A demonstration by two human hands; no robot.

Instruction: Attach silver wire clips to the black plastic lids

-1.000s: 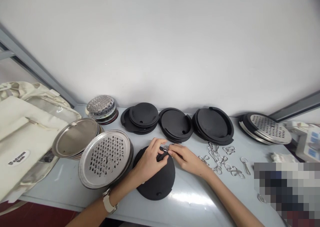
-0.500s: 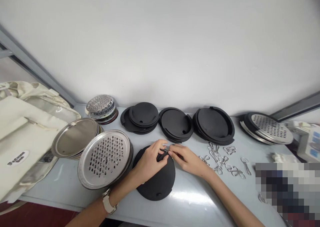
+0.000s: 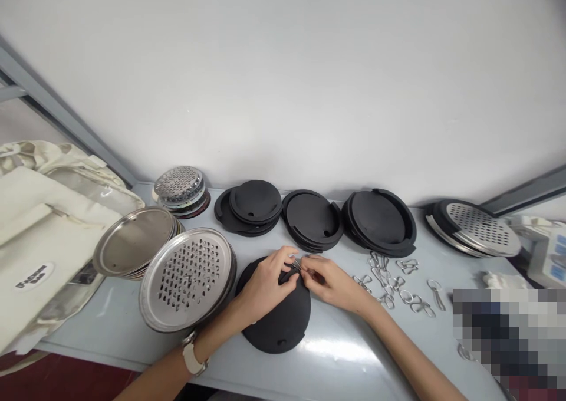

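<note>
A round black disc lies on the table under my hands, with a small notch near its front edge. My left hand rests over the disc's upper part, fingers curled and thumb facing them. A small, shiny wire snap hook shows between the fingertips of both hands at the disc's far edge. My right hand pinches its near side with thumb and fingers. Fingers partly cover the hook, so whether it passes through the disc cannot be seen.
Loose snap hooks with rings are scattered at right. Behind stand stacks of black discs. Grater plates and smooth metal plates are at left, beside a cream bag. Another grater-topped stack sits at far right.
My right fingers have shifted slightly right and curled in more around the snap hook. My left hand and the disc keep nearly the same place.
</note>
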